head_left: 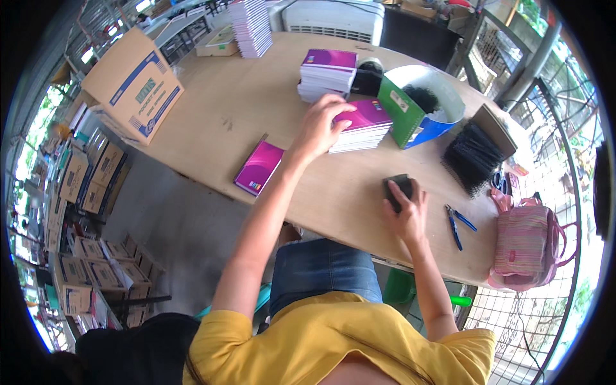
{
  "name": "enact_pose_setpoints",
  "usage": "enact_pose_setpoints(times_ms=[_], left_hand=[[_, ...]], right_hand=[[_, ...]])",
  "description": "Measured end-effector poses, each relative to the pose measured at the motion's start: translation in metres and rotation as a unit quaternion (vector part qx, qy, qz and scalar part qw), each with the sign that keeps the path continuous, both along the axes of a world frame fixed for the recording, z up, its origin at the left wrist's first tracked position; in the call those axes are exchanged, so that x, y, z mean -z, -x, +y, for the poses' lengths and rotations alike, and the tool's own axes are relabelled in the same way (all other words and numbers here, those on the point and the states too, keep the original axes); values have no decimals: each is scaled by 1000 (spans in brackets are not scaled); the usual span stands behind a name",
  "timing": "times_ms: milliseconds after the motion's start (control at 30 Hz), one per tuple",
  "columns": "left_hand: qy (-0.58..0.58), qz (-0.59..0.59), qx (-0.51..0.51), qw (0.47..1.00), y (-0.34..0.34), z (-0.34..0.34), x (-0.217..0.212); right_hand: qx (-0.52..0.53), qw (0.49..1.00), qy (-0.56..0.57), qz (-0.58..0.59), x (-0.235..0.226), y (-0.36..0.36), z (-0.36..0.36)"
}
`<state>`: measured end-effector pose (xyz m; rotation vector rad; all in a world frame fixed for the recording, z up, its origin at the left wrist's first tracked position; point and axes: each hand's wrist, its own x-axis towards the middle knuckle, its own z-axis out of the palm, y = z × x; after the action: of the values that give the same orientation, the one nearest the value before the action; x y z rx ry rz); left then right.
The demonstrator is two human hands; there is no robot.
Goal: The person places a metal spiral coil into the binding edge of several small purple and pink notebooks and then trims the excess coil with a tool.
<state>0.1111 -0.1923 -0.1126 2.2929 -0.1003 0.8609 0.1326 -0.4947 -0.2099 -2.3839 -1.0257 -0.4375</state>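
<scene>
At the far left, cartons (77, 256) sit low, below the level of the tabletop (212, 128). A larger box (154, 102), brown with blue bands, stands at the tabletop's left end. Right of it, near the back edge, come a shallow tray (217, 43) and a tall stack (251, 29) of pale-edged books. A single purple notebook (260, 168) lies flat at the near edge, beside the left forearm.

The left hand (326, 123) reaches over the left corner of the near pile (362, 125) of purple notebooks, its fingers bent, with a narrow gap between thumb and forefinger; whether it pinches the top cover, I cannot tell. Just behind stands the rear pile (328, 64), also purple on top, with its layers unevenly set. A black round object (368, 78) is beside it, partly hidden.

Nearer the person, the right hand (410, 212) is curled around a dark block (399, 186), low over the tabletop. Beyond it, close to the near pile, is a green and blue bin (401, 119) with black stuff inside. Farther right are blue-handled pliers (457, 224), spread open, then black coils (475, 154) heaped against an open cardboard box (497, 128), scissors (498, 181) and a pink striped bag (526, 240) at the right edge.
</scene>
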Motion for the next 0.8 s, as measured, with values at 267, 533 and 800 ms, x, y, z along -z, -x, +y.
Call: enact_pose_setpoints(times_ms=[267,533,800], left_hand=[[-297,310,260,865,-157,15,-23],[-364,238,188,880,-146,5,-75],[103,-51,-76,991,72,-45,-51]], right_hand=[[67,993,-92,44,-47,-17,-89],[239,965,67,-89,-17,-135,-86],[92,995,-36,-13,-7,-149,-115]])
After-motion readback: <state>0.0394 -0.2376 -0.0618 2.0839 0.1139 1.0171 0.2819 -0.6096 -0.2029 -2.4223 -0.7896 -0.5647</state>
